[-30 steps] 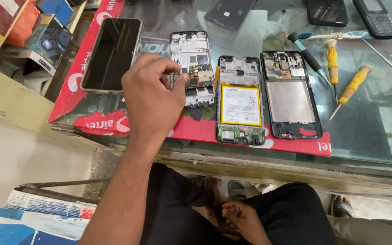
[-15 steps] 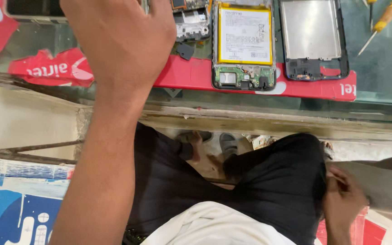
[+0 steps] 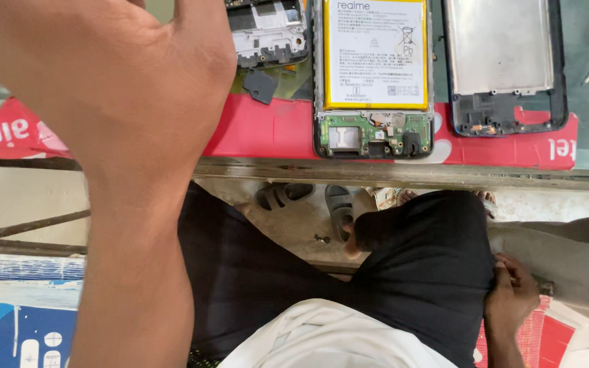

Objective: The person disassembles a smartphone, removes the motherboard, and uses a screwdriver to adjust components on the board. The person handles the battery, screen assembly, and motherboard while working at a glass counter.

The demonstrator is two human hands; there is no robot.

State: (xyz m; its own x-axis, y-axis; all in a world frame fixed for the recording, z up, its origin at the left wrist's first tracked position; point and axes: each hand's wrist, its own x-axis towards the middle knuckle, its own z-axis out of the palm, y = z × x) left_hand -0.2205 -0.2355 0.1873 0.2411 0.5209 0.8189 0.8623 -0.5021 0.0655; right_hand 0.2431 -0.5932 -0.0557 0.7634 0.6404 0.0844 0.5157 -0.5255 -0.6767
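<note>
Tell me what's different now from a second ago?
The view tipped down toward the lap, so the black screen and the screwdrivers slid out of sight. The left hand fills more of the picture, raised over the red mat. The right hand has come into view, resting on the dark trousers. The opened phone with its yellow-edged battery and the empty phone frame stayed on the mat.

The left hand (image 3: 124, 88) hangs over the counter's (image 3: 403, 174) front edge beside an opened phone (image 3: 374, 75) with a yellow-bordered battery. The right hand (image 3: 509, 293) rests on the black-trousered thigh (image 3: 424, 272) below that edge.
</note>
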